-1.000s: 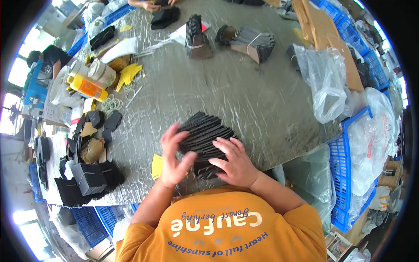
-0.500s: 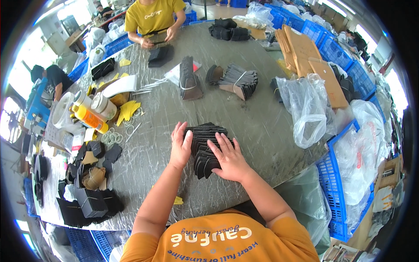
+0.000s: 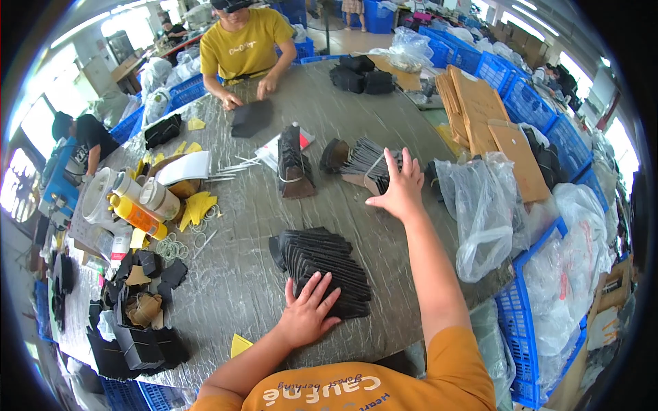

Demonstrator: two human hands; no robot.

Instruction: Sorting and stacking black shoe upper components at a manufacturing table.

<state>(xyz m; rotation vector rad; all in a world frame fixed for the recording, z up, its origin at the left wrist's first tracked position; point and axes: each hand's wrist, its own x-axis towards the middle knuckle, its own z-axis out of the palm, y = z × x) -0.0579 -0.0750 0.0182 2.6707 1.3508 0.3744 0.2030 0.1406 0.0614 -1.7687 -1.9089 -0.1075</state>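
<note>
Black flat pieces lie fanned in a stack (image 3: 322,270) just below the middle of the frame, and the left hand (image 3: 307,313) rests on its near edge, fingers (image 3: 322,286) spread apart and pressed flat on the top pieces, gripping nothing. The right hand (image 3: 399,186) is stretched far out, right of centre in the upper half, its fingers splayed wide and laid against a second bundle of dark pieces (image 3: 367,163) that is held together by a band; whether the fingertips merely touch it or press it I cannot tell. Just left of that bundle stands another strapped bundle (image 3: 293,164), upright on the grey table (image 3: 240,226). To the right of the outstretched arm a clear plastic bag (image 3: 483,205) slumps at the table edge, with blue crates (image 3: 528,308) beyond it along the right side. At the left of the frame sit an orange bottle (image 3: 137,216), white tubs (image 3: 161,198), yellow scraps (image 3: 195,205) and a scatter of rubber bands (image 3: 171,248); loose black offcuts (image 3: 140,315) pile up in the lower left. At the top of the frame another person in a yellow shirt (image 3: 245,44) has both hands on a dark piece (image 3: 250,118) across the table, well apart from the hands in front.
</note>
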